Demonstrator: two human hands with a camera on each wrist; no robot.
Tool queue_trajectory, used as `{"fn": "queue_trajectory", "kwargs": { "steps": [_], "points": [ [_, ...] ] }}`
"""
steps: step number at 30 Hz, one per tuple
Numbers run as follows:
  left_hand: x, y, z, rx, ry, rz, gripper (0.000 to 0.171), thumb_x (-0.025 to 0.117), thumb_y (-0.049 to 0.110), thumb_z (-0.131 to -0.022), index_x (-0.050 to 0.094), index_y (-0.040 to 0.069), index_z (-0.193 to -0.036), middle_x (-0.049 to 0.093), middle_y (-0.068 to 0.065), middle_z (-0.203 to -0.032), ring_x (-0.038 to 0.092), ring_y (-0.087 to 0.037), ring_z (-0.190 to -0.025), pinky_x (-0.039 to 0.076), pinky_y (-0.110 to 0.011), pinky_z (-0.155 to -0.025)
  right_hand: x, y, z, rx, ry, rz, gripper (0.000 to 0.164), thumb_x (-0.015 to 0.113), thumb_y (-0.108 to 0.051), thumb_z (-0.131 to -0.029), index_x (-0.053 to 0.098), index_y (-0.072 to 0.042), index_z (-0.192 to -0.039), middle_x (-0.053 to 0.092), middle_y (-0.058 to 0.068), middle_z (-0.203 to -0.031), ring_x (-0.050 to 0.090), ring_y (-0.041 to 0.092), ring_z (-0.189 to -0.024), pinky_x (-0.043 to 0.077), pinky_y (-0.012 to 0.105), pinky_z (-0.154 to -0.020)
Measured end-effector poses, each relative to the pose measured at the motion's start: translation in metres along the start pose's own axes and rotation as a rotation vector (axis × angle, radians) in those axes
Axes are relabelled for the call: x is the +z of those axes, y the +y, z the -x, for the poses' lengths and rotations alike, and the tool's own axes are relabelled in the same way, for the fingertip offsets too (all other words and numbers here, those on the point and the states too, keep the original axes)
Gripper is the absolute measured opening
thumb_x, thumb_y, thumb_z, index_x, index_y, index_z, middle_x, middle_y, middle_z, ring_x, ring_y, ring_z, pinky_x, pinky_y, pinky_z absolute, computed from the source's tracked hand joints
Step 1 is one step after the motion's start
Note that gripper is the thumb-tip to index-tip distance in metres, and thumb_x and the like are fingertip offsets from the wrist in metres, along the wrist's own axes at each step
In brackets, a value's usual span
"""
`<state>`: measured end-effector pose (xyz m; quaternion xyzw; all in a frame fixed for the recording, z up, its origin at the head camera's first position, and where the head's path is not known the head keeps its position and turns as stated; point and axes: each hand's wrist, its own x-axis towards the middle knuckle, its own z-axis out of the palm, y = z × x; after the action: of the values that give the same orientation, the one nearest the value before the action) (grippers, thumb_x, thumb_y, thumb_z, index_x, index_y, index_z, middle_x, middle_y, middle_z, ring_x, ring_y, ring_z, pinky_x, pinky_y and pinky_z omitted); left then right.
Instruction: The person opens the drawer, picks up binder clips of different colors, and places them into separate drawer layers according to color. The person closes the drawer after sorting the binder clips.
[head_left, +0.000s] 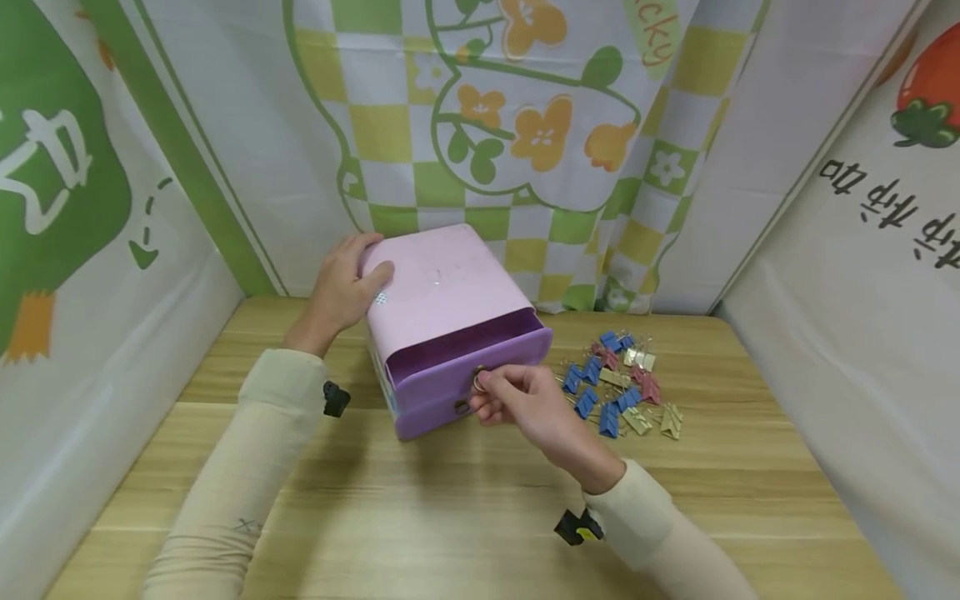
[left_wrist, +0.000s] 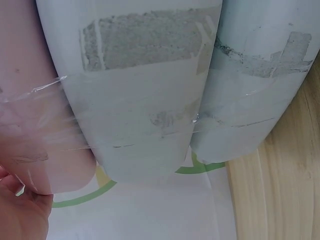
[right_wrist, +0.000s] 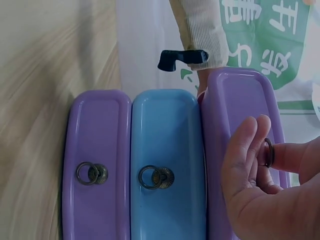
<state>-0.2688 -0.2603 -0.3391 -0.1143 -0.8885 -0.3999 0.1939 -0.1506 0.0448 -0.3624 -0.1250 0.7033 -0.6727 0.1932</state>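
A small drawer box [head_left: 450, 279] with a pink top stands on the table. Its top purple drawer [head_left: 431, 389] is pulled partly out, with a dark gap behind the front. In the right wrist view, my right hand [right_wrist: 250, 185] pinches the metal ring pull [right_wrist: 270, 152] of that drawer between thumb and fingers. The blue drawer [right_wrist: 167, 115] and lower purple drawer [right_wrist: 102, 130] are closed, their ring pulls hanging free. My left hand [head_left: 345, 283] grips the box's back left edge, thumb on top. In the left wrist view its fingers touch the end of the pink panel [left_wrist: 45, 110].
A loose pile of blue, red and yellowish binder clips [head_left: 609, 421] lies right of the box on the wooden table [head_left: 420, 533]. Printed cloth [head_left: 390, 133] hangs close behind the box, with more at both sides. Clear tape crosses the box's white back panels [left_wrist: 135, 125].
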Motion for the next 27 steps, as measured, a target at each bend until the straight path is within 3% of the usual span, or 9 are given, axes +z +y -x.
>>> {"fn": "queue_trajectory", "kwargs": {
  "steps": [15,27],
  "points": [
    [0.0,0.001,0.0,-0.022,-0.003,-0.001,0.059,0.059,0.03,-0.1,0.053,0.0,-0.15,0.055,-0.025,-0.149,0.048,-0.045,-0.141,0.037,-0.063,-0.123,-0.007,0.005,0.033,-0.027,-0.027,0.061,0.036,0.059,-0.027,-0.108,0.071,0.007,-0.108,0.076,0.01,-0.095,0.074,0.017,-0.084,0.068,0.033,-0.083],
    [-0.001,0.002,-0.001,-0.022,-0.002,0.0,0.06,0.058,0.031,-0.099,0.053,-0.001,-0.15,0.055,-0.026,-0.15,0.047,-0.045,-0.141,0.037,-0.063,-0.123,-0.009,0.017,0.045,-0.062,-0.044,0.088,0.035,0.061,-0.025,-0.107,0.071,0.008,-0.103,0.076,0.01,-0.094,0.075,0.018,-0.083,0.069,0.037,-0.081]
  ]
}}
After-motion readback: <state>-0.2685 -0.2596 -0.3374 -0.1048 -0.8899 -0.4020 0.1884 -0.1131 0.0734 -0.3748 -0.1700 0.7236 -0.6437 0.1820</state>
